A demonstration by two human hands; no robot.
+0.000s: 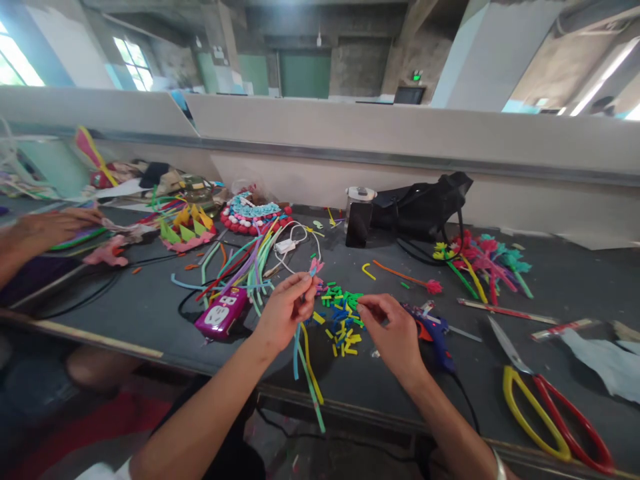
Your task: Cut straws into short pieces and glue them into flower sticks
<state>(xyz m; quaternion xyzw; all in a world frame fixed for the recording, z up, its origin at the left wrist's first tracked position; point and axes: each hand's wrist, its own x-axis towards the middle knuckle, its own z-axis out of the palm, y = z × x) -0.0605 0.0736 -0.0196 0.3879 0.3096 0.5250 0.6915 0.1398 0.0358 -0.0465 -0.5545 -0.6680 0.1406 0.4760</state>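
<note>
My left hand [286, 310] is closed in a pinch on a small pink and blue pipe cleaner piece [315, 267], held up above the table. Below that hand, blue, green and yellow pipe cleaner stems [307, 367] hang toward the table edge; whether they join the held piece is hidden. My right hand [393, 330] has thumb and forefinger together at the right side of a pile of short cut pieces [345, 317] in green, blue and yellow. Anything between those fingertips is too small to make out. A blue and orange glue gun [437, 337] lies just beyond my right wrist.
Large scissors [543, 393] with red and yellow handles lie at right. A purple power block [223, 313] and long pipe cleaners [250, 267] are at left. Behind stand a phone [359, 225], a jug and a black bag [425, 207]. Another person's hand [65, 227] works far left.
</note>
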